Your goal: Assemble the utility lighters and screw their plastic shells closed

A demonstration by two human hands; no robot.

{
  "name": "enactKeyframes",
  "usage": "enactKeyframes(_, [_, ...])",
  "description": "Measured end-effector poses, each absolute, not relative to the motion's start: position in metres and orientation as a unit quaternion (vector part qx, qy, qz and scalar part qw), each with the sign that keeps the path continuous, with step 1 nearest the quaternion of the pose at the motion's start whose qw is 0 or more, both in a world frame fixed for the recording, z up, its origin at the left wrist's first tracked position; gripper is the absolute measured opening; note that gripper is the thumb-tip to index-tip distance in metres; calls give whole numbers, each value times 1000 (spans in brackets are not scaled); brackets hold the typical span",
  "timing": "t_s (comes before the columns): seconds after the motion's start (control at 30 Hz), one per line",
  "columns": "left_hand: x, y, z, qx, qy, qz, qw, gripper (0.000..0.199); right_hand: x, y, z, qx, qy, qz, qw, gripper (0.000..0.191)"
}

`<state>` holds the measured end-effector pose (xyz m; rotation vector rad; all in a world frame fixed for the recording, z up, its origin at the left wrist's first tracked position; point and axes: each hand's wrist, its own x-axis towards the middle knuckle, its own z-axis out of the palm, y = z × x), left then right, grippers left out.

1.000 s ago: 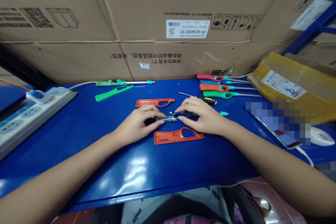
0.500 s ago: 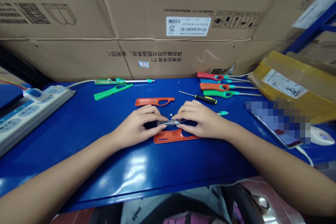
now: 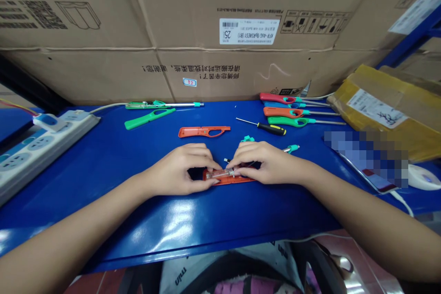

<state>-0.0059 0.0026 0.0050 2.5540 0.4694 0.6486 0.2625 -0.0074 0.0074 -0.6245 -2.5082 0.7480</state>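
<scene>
A clear fuel tank lies over an orange lighter half-shell, close to the front of the blue table. My left hand is closed, its thumb and forefinger on the tank's left part and the shell's edge. At the tank's right end, by its small valve, my right hand pinches it. Behind the right fingers shows a turquoise trigger piece. A metal nozzle tube with a turquoise collar sticks out past that hand. Another orange half-shell lies farther back.
A screwdriver lies behind my right hand. Several assembled lighters are at the back right, green lighter parts at the back left. A power strip stands left; a phone and taped package are right. A carton walls the back.
Both hands have lowered the fuel tank from above the near orange half-shell onto it. The turquoise trigger piece now shows behind my right hand.
</scene>
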Motion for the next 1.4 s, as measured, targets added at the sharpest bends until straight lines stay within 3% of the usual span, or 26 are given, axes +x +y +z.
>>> enactKeyframes(0.37, [-14,4,13,940,179,156,245,37,261,-11,7,-223,-912,275,207,17])
enactKeyframes(0.73, [-11,2,7,935,195,147,259,28,260,-12,5,-223,-910,269,224,16])
enactKeyframes(1.27, [-8,1,5,930,205,153,263,35,260,-9,2,-214,-922,248,205,15])
enactKeyframes(1.4, [-5,-1,5,922,216,164,276,27,261,-9,3,-213,-924,251,197,15])
